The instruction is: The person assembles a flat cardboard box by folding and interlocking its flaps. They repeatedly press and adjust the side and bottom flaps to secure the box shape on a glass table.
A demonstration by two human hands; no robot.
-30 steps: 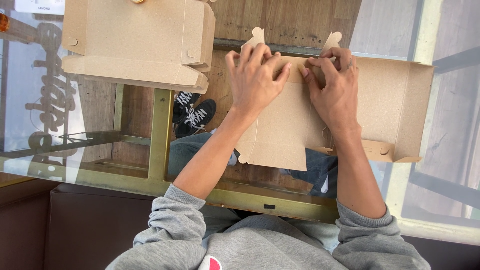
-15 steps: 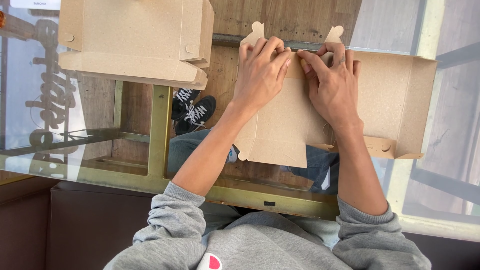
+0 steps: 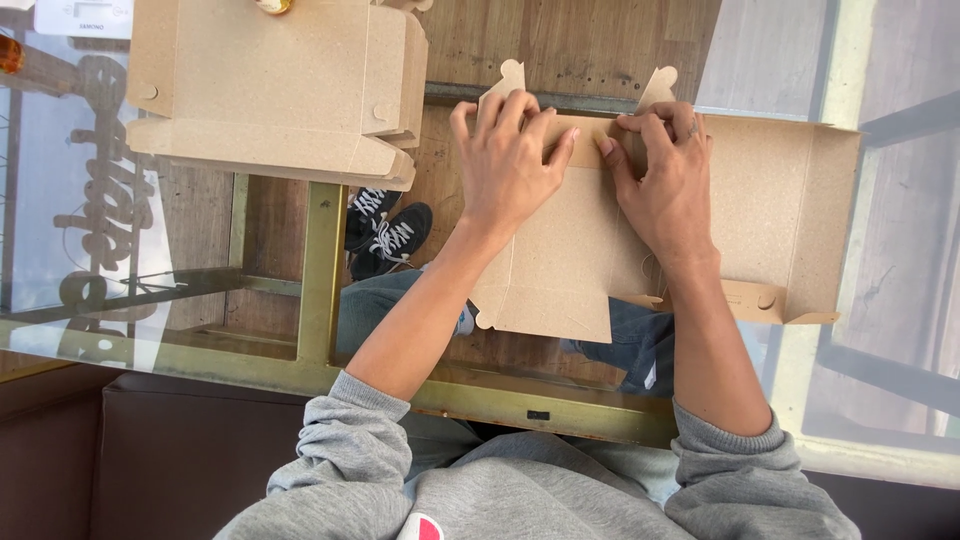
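Head view: flat brown cardboard box blank (image 3: pixel 580 250), partly folded, lying on glass surface (image 3: pixel 120 250) just in front of torso, overhanging brass-coloured frame rail (image 3: pixel 320 270). Left hand (image 3: pixel 510 160) spread flat, palm down on left part of panel, fingers fanned toward far edge. Right hand (image 3: pixel 665 175) beside it, thumb and fingers pressed together on a fold strip at far edge, ring on one finger; pinching or just pushing down, cannot tell. Two rounded tabs sticking up at far edge beyond fingertips. Right side wall already raised; near flaps hanging loose, one with small round slot. Probably light and thin, stiff along panels, bending readily at scored creases; likely dents or tears if forced off-crease. Matte surface, so not slippery by the look. Best held at fold lines and panel edges, flat palm for bracing. Stack of finished matching boxes (image 3: pixel 270 90) well apart at upper left. Through the glass: black sneakers (image 3: pixel 385 235), jeans, wood floor. Grey sweatshirt sleeves at bottom.
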